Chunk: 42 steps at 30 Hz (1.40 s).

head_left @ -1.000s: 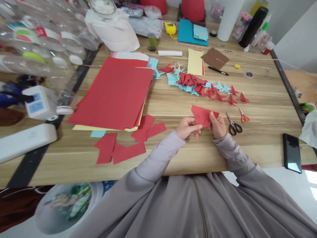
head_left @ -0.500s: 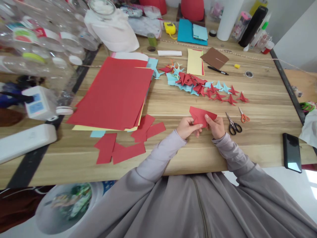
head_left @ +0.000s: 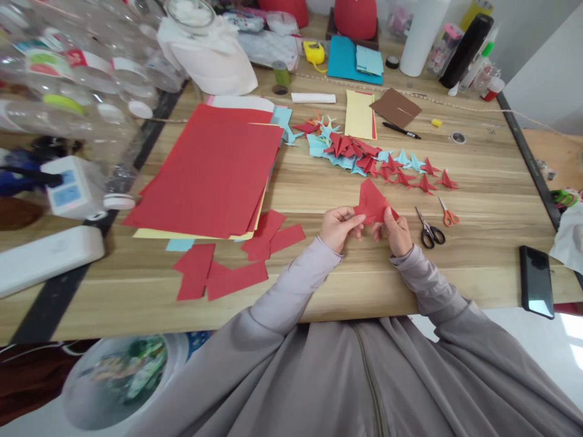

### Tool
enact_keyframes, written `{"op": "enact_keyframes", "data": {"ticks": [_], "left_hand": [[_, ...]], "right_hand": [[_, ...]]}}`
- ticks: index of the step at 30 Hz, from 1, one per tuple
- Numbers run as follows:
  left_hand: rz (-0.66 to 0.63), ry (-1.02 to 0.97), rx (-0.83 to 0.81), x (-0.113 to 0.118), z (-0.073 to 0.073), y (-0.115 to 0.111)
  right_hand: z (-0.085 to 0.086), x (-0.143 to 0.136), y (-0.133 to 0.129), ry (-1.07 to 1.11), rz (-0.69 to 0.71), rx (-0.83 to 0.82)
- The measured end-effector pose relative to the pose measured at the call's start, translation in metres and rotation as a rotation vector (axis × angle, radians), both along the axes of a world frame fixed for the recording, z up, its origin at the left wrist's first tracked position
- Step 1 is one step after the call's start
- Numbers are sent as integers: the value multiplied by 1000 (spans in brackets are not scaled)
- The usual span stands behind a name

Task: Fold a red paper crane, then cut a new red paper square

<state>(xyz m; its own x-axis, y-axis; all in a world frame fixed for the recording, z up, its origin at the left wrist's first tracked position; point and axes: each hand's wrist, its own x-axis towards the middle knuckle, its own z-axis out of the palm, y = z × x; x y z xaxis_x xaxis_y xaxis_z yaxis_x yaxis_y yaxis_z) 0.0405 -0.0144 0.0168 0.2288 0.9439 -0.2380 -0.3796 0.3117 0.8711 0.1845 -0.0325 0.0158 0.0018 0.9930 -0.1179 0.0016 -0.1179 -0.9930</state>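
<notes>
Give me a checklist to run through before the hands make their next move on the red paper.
1. Left hand has a grip on the folded red paper: ok, thumb on top at its left side.
2. Right hand has a grip: ok, thumb on the paper's right side.
3. Creases exactly aligned: cannot tell, too small to see.
4. Black-handled scissors clear of the right hand: ok, lying apart to its right.
5. Loose red pieces neatly stacked: not ok, scattered and partly overlapping.
6. Phone fully on the table: not ok, its near end appears to overhang.
</notes>
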Motion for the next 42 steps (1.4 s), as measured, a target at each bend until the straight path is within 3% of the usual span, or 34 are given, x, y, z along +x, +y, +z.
{"op": "enact_keyframes", "data": {"ticks": [3,6,9,14,19,27,32,38,42], "left_hand": [[20,-25,-17,-1,1,1],[-17,-6,-1,-3,-1,1],[-135,71,50,-4,-3,-1],[-343,195,172,-3,-2,-5],[-297,245,197,-1,-3,-6],[-366,203,191,-2,-5,-5],[-292,221,190,-2,-6,-4],[99,281,248,-2,-13,3],[68,308,261,-2,-13,4]], "right_hand": [[2,4,2,-17,30,42],[4,12,5,-31,-34,115],[5,16,8,29,-45,73],[3,12,6,33,60,8],[3,9,3,30,29,33],[1,8,3,-42,-47,2],[-5,13,7,-75,-78,108],[-3,15,7,-84,43,87],[2,11,5,-130,158,92]]}}
